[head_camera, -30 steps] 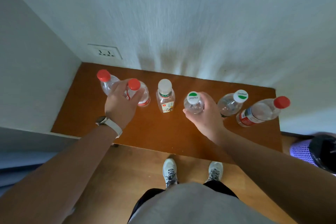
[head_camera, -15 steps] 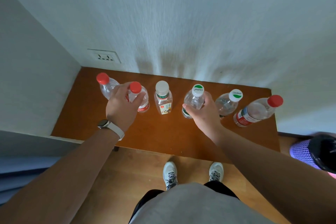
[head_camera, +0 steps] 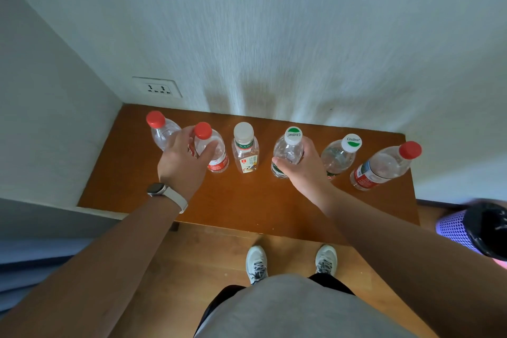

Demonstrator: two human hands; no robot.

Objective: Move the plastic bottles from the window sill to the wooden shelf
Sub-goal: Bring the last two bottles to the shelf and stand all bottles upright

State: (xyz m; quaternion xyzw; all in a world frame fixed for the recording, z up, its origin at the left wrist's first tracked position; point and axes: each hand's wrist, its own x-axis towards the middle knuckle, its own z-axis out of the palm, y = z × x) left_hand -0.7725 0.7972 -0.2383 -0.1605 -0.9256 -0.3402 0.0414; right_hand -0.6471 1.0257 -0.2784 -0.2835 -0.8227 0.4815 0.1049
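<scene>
Plastic bottles, six, upright in a row on wooden shelf (head_camera: 247, 200), along its far edge against white textured wall (head_camera: 301, 35).

Far-left corner: red-capped bottle (head_camera: 162, 132), clear, partly hidden behind left hand (head_camera: 182, 163). Next: second red-capped bottle (head_camera: 211, 148), red label band, clasped by left hand, thumb on near right side, fingers wrapped round left flank. Centre: white-capped bottle (head_camera: 245, 149), squarer shoulders, green and cream label, untouched, standing between the two hands. Right of centre: green-and-white-capped bottle (head_camera: 288, 152), clear ribbed body, gripped low round its barrel by right hand (head_camera: 306, 170). Further right: twin green-and-white-capped bottle (head_camera: 340, 155), free, just beside right hand. Far-right corner: large red-capped bottle (head_camera: 384, 166), red label near base, free.

Hands: well apart, each closed on one bottle. Long axes vertical, apparent outward lean likely due to wide lens. Caps toward camera, bases on shelf. Whether held bases rest fully on wood: cannot tell.

Judgement: placing step; release calls for fingers opening sideways, then straight withdrawal toward near edge. Risk: light, apparently empty thin-walled bottles, easily toppled by brushing knuckle, neighbours close.

Also present: wall socket (head_camera: 157, 87), wrist watch (head_camera: 160, 190), purple mesh bin (head_camera: 452, 230), wooden floor (head_camera: 192, 255).
</scene>
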